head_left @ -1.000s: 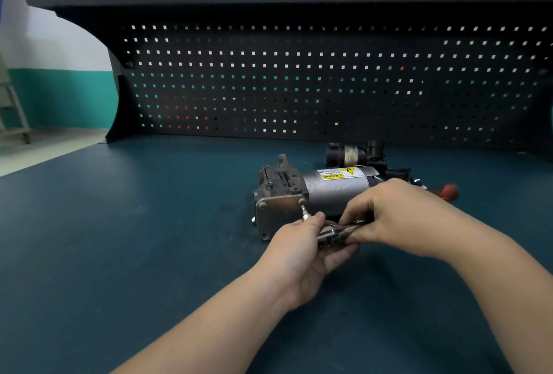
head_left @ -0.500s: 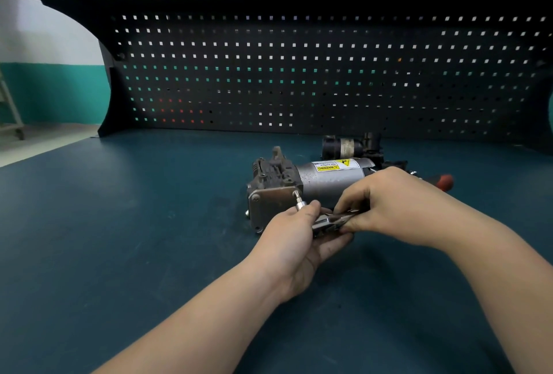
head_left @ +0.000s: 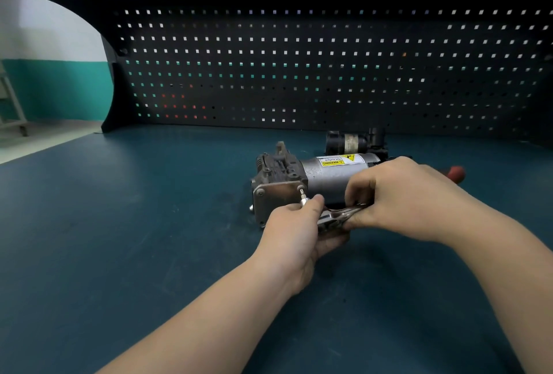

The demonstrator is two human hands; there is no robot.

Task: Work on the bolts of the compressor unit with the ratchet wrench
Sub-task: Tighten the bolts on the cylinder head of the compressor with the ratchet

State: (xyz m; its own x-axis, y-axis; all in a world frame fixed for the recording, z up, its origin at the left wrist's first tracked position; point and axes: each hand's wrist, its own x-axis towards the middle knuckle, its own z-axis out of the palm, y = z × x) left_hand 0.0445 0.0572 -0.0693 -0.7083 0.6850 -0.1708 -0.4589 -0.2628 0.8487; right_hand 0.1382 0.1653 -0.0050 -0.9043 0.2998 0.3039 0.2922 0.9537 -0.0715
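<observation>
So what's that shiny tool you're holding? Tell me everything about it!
It's a ratchet wrench, shiny silver metal, lying nearly level just above the blue table. The left hand grips its head end, the right hand holds the handle, so much of it is hidden. A short bit sticks out toward a bolt on the top right corner of the compressor end plate.

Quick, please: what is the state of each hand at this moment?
Left hand: closed on the head end of the shiny metal ratchet wrench.
Right hand: closed on the wrench handle.
</observation>
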